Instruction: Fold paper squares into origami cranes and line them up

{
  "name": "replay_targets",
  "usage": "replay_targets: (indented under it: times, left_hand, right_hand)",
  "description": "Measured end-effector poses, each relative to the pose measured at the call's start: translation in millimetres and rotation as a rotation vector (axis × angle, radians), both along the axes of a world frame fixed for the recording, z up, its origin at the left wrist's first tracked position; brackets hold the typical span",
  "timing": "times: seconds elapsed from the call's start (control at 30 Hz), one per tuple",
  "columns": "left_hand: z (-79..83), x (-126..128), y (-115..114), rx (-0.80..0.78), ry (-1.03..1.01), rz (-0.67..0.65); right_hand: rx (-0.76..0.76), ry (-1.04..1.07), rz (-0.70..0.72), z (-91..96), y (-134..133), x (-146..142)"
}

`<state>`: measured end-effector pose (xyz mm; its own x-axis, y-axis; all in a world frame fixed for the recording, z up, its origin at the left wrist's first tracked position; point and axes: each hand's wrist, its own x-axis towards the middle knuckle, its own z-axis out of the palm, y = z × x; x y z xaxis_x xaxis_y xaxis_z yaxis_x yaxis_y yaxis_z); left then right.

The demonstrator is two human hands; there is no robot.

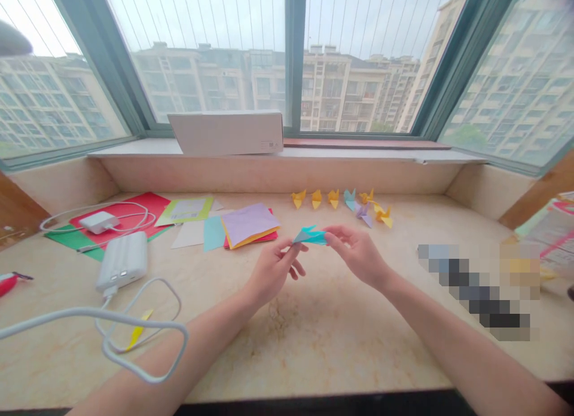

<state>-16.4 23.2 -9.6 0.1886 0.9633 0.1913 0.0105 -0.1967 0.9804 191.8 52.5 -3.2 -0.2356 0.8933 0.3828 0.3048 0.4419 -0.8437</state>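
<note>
At frame centre my left hand (273,266) and right hand (359,254) each pinch a half-folded teal paper (311,235), with finished paper figures (334,198) lined up just above and unfolded sheets (249,225) lying centre-left.

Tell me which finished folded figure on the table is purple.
The lilac figure, sitting just front-right of the blue figure; the others are yellow.

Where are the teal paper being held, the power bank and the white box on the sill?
teal paper (311,235): head view, middle of the folded piece.
power bank (123,260): head view, its top face.
white box (228,132): head view, its front face.
</note>
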Motion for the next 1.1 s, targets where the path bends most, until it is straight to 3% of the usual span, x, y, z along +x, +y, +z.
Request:
replay_targets:
  times: [0.2,0.43,0.57,0.77,0.93,1.1]
  left_hand:
    - [6.4,-2,-2,-0.013,0.032,0.055]
    - [10.2,-2,-4,0.005,0.052,0.068]
    - [8.3,-1,-6,0.026,0.046,0.013]
    - [7.9,-1,-6,0.034,0.019,0.02]
    - [5.7,-1,-3,0.007,0.013,-0.085]
    - [2.1,1,-1,-0.029,0.003,-0.042]
  right_hand:
    - [0.057,-0.039,-0.051,4.2,-10,-6]
    - [-0.037,0.075,0.082,2.2,-13,-10]
    - [-0.078,0.152,0.037,-2.6,-13,-14]
    - [0.025,0.154,-0.025,-2.7,-20,-18]
    - [-0.162,0.348,0.137,6.1,-22,-20]
    - [-0.286,0.376,0.254,7.6,-22,-20]
